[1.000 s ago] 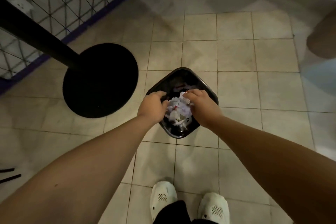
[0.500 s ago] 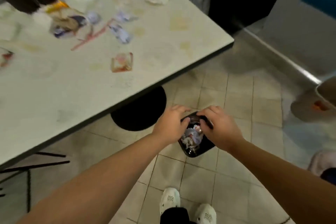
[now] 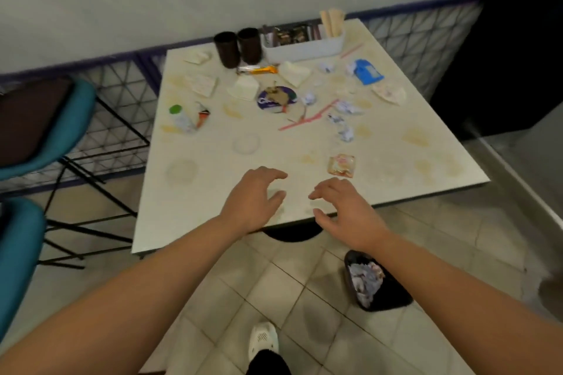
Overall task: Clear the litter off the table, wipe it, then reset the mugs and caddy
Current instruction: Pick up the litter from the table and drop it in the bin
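Both our hands are empty right now, left hand and right hand hovering loose-fingered over the near edge of the worktop. Litter's mostly mid-table, mugs and caddy at the back. We'd grab the closest wrapper first, then scoop the crumpled bits together, bin is right by our feet.

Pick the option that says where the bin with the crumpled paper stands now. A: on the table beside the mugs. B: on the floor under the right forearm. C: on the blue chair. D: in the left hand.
B: the bin stands on the floor tiles, partly behind the right forearm.
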### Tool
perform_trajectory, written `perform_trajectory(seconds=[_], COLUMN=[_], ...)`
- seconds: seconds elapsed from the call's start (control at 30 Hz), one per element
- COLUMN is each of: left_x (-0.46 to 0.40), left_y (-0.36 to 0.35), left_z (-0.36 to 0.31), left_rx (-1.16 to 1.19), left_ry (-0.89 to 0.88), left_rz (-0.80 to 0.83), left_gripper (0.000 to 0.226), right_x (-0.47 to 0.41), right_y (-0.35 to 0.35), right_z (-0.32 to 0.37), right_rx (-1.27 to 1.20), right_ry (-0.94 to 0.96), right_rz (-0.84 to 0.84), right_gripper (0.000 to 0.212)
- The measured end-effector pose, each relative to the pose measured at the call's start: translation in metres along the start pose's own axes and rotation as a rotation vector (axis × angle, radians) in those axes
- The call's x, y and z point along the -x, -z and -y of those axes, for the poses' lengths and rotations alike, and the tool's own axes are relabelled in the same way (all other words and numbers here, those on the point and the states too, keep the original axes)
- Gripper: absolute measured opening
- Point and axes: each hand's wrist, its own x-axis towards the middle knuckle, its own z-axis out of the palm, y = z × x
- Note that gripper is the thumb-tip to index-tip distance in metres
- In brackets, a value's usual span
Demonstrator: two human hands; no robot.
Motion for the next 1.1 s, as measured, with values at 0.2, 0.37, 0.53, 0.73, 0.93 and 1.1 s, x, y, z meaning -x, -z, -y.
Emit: perform_trajectory(seconds=[0.2, 0.37, 0.53, 0.73, 0.93, 1.1], left_x=[0.002, -0.004, -0.032, -0.061, -0.079, -0.088], left_y=[0.074, 0.089, 0.076, 0.072, 0.085, 0.087], left_z=[0.109, 0.168, 0.199, 0.214, 0.206, 0.198], left_rx=[-0.044, -0.043, -0.031, -0.139, -0.162, -0.168], left_ry=[0.182, 0.341, 0.480, 0.619, 0.703, 0.656], left_rz=[-0.045, -0.055, 0.047, 0.232, 0.265, 0.253], left_gripper=[0.036, 0.046, 0.071, 0.092, 0.091, 0.090], right_x=[-0.086, -0.136, -0.186, -0.249, -0.289, -0.293], right_y=[-0.052, -0.084, -0.094, -0.094, -0.092, -0.097], right_z=[0.050, 0.066, 0.057, 0.039, 0.027, 0.022], right_rx=[0.021, 0.042, 0.128, 0.236, 0.423, 0.386], right_ry=[0.044, 0.020, 0.024, 0.042, -0.107, -0.111], right_rz=[0.101, 0.168, 0.260, 0.308, 0.513, 0.548], right_gripper=[0.027, 0.031, 0.034, 0.047, 0.081, 0.074])
